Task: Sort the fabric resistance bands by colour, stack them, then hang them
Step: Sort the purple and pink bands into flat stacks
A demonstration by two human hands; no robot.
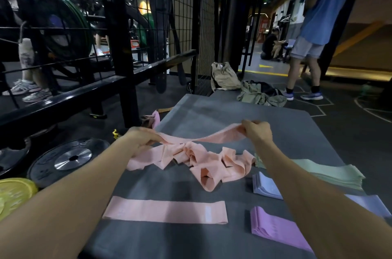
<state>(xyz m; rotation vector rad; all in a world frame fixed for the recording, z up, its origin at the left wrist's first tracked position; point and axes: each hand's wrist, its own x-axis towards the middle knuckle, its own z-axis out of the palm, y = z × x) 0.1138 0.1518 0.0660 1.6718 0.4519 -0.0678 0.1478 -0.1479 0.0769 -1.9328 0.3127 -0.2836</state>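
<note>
A peach band is stretched above the grey mat. My left hand grips its left end and my right hand pinches its right end. Below it lies a tangled heap of peach bands. One peach band lies flat near the mat's front. To the right sit a green stack, a pale blue stack and a purple stack. A pink band hangs off the mat's far left edge.
Black weight plates and a yellow plate lie on the floor at left, beside a black rack frame. A beige bag and clothes sit beyond the mat. A person stands at far right.
</note>
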